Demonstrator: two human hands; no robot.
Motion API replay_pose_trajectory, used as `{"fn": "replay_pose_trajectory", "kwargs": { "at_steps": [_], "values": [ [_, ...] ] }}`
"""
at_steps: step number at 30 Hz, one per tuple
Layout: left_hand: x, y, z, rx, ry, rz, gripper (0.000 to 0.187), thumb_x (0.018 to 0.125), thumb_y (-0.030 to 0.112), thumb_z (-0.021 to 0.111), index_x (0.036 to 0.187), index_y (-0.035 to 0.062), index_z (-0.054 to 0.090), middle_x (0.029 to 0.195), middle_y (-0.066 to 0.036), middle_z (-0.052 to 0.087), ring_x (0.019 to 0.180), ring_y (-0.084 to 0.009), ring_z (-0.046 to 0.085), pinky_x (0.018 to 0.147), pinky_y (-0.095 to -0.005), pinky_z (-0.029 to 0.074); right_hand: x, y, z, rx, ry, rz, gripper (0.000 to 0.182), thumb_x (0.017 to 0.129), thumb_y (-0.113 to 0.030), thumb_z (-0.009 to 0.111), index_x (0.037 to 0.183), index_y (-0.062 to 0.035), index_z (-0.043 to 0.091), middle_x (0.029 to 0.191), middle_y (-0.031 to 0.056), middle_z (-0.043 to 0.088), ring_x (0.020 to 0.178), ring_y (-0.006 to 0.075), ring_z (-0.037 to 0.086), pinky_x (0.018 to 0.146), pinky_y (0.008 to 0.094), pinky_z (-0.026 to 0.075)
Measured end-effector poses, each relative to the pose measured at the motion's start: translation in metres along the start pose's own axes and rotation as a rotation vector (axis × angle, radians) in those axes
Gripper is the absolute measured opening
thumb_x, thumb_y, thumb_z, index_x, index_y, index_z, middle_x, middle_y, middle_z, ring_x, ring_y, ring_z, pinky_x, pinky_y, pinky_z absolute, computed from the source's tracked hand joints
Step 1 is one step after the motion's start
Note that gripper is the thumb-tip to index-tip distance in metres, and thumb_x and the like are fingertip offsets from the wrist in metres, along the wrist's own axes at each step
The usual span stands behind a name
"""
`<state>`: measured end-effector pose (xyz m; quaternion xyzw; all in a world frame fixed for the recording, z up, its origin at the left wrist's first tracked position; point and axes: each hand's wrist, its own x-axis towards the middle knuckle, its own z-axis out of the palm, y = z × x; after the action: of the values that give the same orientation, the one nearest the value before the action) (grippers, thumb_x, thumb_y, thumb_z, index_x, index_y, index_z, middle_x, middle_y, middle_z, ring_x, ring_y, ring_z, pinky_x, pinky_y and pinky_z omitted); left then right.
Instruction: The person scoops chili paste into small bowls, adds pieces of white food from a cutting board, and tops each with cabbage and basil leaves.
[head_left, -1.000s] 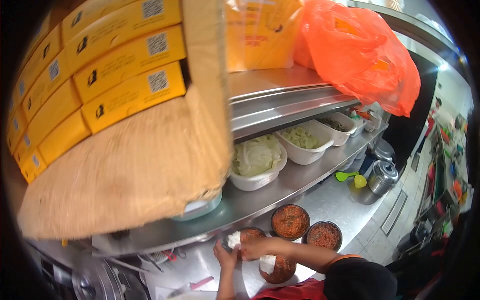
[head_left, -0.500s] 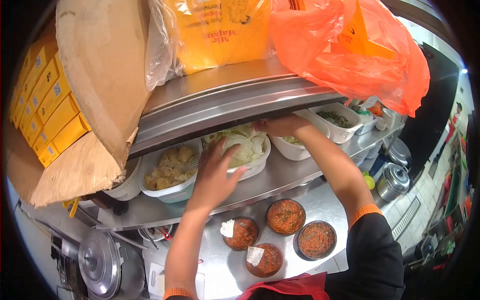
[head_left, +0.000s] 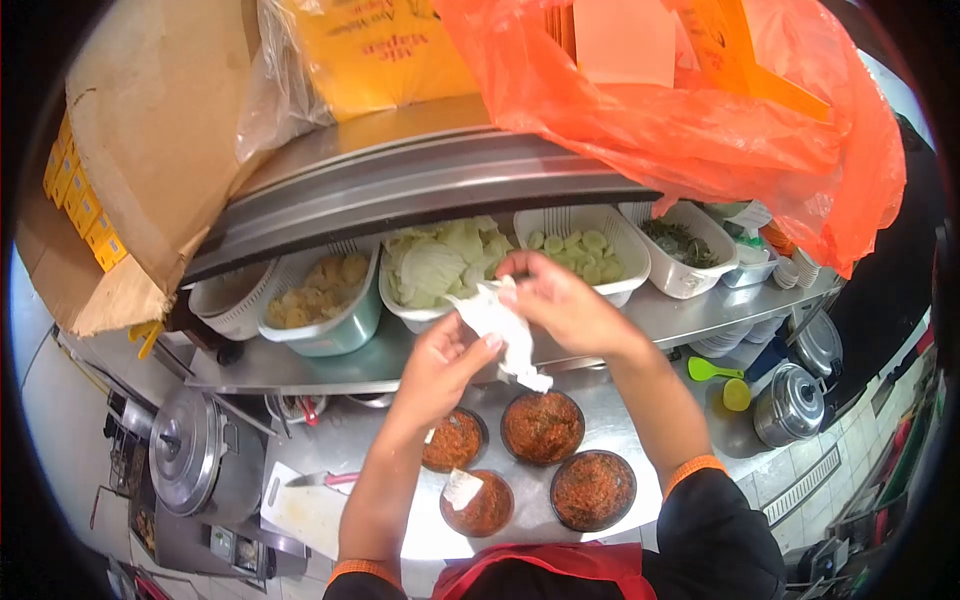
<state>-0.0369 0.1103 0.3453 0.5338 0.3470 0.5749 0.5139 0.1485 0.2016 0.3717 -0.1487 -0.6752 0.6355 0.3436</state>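
Observation:
A crumpled white sheet (head_left: 500, 325), thin like tissue or plastic, hangs between my two hands above the counter. My left hand (head_left: 445, 365) pinches its left side, while my right hand (head_left: 560, 305) grips the upper right part. Just behind them on the shelf is a white basket of pale green cabbage leaves (head_left: 440, 265). Below my hands stand several dark round bowls of red chilli paste, among them a rear one (head_left: 542, 428) and a right one (head_left: 594, 490). A white scrap (head_left: 462, 489) lies on the front left bowl (head_left: 490, 505). My left arm partly covers another bowl (head_left: 455, 440).
Along the shelf (head_left: 400, 375) are a tub of pale yellowish pieces (head_left: 320, 290), sliced cucumber (head_left: 575, 255) and green herbs (head_left: 680, 240). A cutting board (head_left: 305, 515) carries a knife (head_left: 320, 480). Large pots stand left and right. An orange bag (head_left: 640, 120) overhangs the shelf.
Both hands have moved from the shelf baskets toward me and come together. The crumpled white sheet is now between them. The view has shifted, showing more of the cucumber basket.

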Motion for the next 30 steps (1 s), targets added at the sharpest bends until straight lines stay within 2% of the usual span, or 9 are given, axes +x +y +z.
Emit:
{"fn": "replay_pose_trajectory", "kwargs": {
  "at_steps": [7, 9, 12, 15, 18, 24, 27, 29, 30],
  "values": [
    [-0.060, -0.099, 0.015, -0.483, 0.291, -0.225, 0.030, 0.097, 0.009, 0.059, 0.126, 0.0055, 0.053, 0.113, -0.006, 0.066, 0.102, -0.0146, 0.066, 0.085, -0.0310, 0.054, -0.096, 0.104, 0.012, 0.240, 0.062, 0.217, 0.072, 0.081, 0.004, 0.078, 0.138, -0.0063, 0.036, 0.110, 0.0072, 0.058, 0.088, 0.0061, 0.059, 0.079, 0.0239, 0.051],
    [-0.070, -0.139, 0.001, -0.460, 0.341, -0.258, 0.030, 0.095, 0.006, 0.058, 0.125, 0.0067, 0.052, 0.113, -0.006, 0.066, 0.100, -0.0152, 0.067, 0.083, -0.0308, 0.055, -0.115, 0.147, 0.017, 0.270, 0.116, 0.219, 0.067, 0.085, -0.002, 0.078, 0.140, -0.0053, 0.038, 0.116, 0.0068, 0.058, 0.091, 0.0080, 0.060, 0.081, 0.0235, 0.051],
    [-0.097, -0.180, -0.012, -0.146, 0.100, -0.502, 0.025, 0.096, 0.002, 0.057, 0.120, 0.0082, 0.054, 0.099, -0.005, 0.069, 0.085, -0.0122, 0.067, 0.070, -0.0262, 0.053, -0.148, 0.204, 0.031, 0.442, 0.228, 0.647, 0.060, 0.091, -0.011, 0.075, 0.140, -0.0044, 0.042, 0.120, 0.0064, 0.059, 0.094, 0.0110, 0.062, 0.085, 0.0238, 0.053],
    [-0.130, -0.206, -0.016, 0.036, -0.128, -0.690, 0.023, 0.098, 0.008, 0.060, 0.121, 0.0059, 0.056, 0.095, -0.003, 0.070, 0.075, -0.0080, 0.064, 0.063, -0.0242, 0.048, -0.199, 0.254, 0.047, 0.565, 0.159, 0.648, 0.036, 0.095, -0.016, 0.071, 0.126, -0.0028, 0.058, 0.111, 0.0061, 0.067, 0.097, 0.0149, 0.066, 0.089, 0.0330, 0.057],
    [-0.139, -0.224, -0.015, 0.350, -0.020, -0.621, 0.021, 0.096, 0.009, 0.064, 0.116, 0.0056, 0.061, 0.095, -0.009, 0.072, 0.081, -0.0128, 0.068, 0.069, -0.0288, 0.051, -0.229, 0.290, 0.046, 0.321, 0.312, 0.669, 0.029, 0.094, -0.014, 0.071, 0.118, -0.0004, 0.062, 0.102, 0.0056, 0.070, 0.090, 0.0157, 0.068, 0.083, 0.0334, 0.057],
    [-0.078, -0.306, -0.035, 0.766, 0.241, -0.222, 0.017, 0.091, 0.014, 0.070, 0.105, 0.0054, 0.066, 0.086, -0.016, 0.073, 0.082, -0.0288, 0.072, 0.073, -0.0372, 0.053, -0.167, 0.343, -0.027, -0.543, 0.409, 0.331, 0.022, 0.094, -0.016, 0.070, 0.107, 0.0013, 0.066, 0.084, 0.0089, 0.072, 0.076, 0.0118, 0.068, 0.068, 0.0287, 0.052],
    [-0.049, -0.347, -0.046, 0.840, 0.328, -0.154, 0.022, 0.091, 0.019, 0.070, 0.108, 0.0043, 0.065, 0.084, -0.018, 0.071, 0.083, -0.0379, 0.071, 0.073, -0.0430, 0.054, -0.126, 0.374, -0.055, -0.700, 0.454, 0.345, 0.026, 0.092, -0.017, 0.071, 0.109, 0.0015, 0.067, 0.087, 0.0147, 0.073, 0.076, 0.0186, 0.070, 0.070, 0.0318, 0.053],
    [-0.043, -0.357, -0.043, 0.893, 0.308, -0.292, 0.025, 0.091, 0.022, 0.069, 0.109, 0.0046, 0.065, 0.092, -0.019, 0.070, 0.090, -0.0402, 0.070, 0.076, -0.0456, 0.054, -0.111, 0.383, -0.066, -0.953, 0.411, 0.370, 0.034, 0.088, -0.028, 0.070, 0.111, -0.0034, 0.070, 0.102, 0.0236, 0.071, 0.098, 0.0384, 0.069, 0.088, 0.0461, 0.054],
    [-0.043, -0.356, -0.034, 0.998, 0.381, -0.241, 0.025, 0.091, 0.022, 0.069, 0.110, 0.0057, 0.065, 0.100, -0.020, 0.067, 0.095, -0.0413, 0.068, 0.079, -0.0479, 0.054, -0.108, 0.389, -0.066, -1.086, 0.427, 0.379, 0.032, 0.088, -0.029, 0.068, 0.109, -0.0044, 0.071, 0.103, 0.0233, 0.071, 0.099, 0.0405, 0.068, 0.087, 0.0473, 0.054]
  ]
}}
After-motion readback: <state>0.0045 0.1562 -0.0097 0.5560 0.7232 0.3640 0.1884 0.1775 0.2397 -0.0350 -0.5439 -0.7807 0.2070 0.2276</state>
